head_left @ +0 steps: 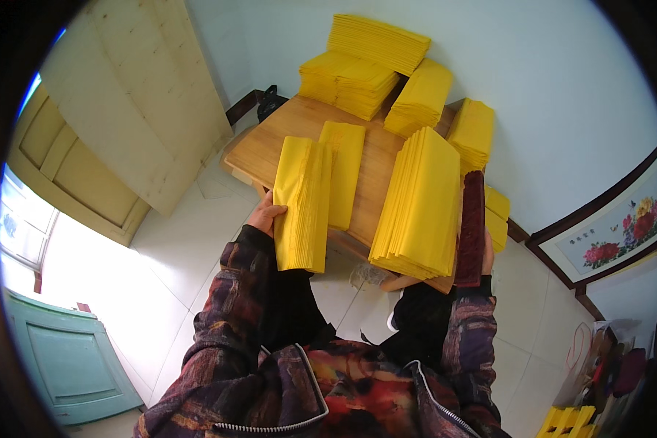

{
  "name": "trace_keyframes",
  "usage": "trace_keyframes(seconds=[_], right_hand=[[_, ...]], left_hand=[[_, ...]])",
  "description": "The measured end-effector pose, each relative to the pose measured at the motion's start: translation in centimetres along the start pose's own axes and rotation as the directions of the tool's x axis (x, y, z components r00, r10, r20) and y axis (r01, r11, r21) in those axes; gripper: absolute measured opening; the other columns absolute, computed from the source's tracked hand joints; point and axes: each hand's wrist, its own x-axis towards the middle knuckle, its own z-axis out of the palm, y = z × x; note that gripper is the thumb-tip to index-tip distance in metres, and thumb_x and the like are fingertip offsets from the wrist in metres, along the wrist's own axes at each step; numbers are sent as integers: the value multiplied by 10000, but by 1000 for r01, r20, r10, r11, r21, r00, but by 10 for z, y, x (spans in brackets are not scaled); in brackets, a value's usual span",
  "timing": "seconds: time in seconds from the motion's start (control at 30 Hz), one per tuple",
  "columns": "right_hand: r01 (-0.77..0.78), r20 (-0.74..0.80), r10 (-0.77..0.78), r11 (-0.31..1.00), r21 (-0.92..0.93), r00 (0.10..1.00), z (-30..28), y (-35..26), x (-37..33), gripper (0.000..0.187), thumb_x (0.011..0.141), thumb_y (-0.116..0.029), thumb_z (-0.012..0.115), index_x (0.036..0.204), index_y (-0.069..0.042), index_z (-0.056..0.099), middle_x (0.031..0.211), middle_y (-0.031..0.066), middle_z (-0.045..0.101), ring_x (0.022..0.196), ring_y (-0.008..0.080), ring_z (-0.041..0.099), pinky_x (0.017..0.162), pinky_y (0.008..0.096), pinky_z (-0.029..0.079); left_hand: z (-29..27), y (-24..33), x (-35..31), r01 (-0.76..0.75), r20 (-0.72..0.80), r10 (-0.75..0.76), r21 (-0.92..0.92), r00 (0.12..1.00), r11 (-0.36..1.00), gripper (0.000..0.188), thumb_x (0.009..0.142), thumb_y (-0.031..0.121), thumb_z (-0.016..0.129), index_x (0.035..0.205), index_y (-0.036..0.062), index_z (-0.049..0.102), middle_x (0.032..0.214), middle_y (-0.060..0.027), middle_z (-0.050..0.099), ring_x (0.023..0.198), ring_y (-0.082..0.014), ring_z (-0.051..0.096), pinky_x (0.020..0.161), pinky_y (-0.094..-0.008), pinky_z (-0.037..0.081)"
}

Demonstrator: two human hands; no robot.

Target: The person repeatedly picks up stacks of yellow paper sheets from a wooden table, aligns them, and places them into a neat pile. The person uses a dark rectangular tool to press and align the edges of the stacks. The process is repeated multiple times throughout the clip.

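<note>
My left hand [266, 214] is closed on the left edge of a folded yellow sheet bundle [299, 204], with the thumb in front. That bundle is raised over the table's near edge, and its creased layers show along its right side. Behind it another folded yellow piece [344, 171] lies on the wooden table [270, 139]. My right hand [488, 252] is at the far side of a long dark red bar [471, 230], which hides most of its fingers. The bar stands upright beside a thick stack of folded yellow sheets [420, 204].
More yellow stacks [350, 77] fill the table's back, one leaning on the others [420, 95]. Others lie to the right [472, 135]. A wooden board [131, 95] leans at the left, above a teal cabinet door [73, 358]. A framed flower picture [613, 226] is on the right.
</note>
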Motion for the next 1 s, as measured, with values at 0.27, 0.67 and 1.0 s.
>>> trace_keyframes(seconds=[0.27, 0.67, 1.0], right_hand=[[-9, 9, 9, 1000, -8, 1000, 2, -5, -4, 387, 975, -319, 324, 1213, -61, 488, 1055, 55, 588, 888, 149, 585, 776, 265, 489], [39, 71, -29, 989, -142, 997, -3, -12, -5, 378, 985, -283, 307, 1204, -35, 491, 1051, 58, 581, 901, 126, 577, 808, 240, 472], [43, 51, -38, 993, -109, 998, 9, -12, -4, 416, 982, -301, 314, 1236, -10, 468, 1118, 82, 560, 979, 151, 552, 876, 266, 440]], left_hand=[[31, 9, 69, -11, 113, 1, 83, 994, 996, 569, 802, -5, 426, 1350, 40, 280, 1249, -169, 475, 1087, -236, 533, 932, -343, 432], [12, -7, 159, 177, -31, -176, 299, 984, 938, 498, 788, -6, 496, 1274, 61, 408, 1067, -132, 572, 837, -233, 607, 725, -333, 512], [-10, -3, 167, 78, 7, -104, 618, 995, 782, 484, 769, 35, 560, 1245, 33, 473, 1004, -104, 616, 843, -196, 592, 715, -289, 478]])
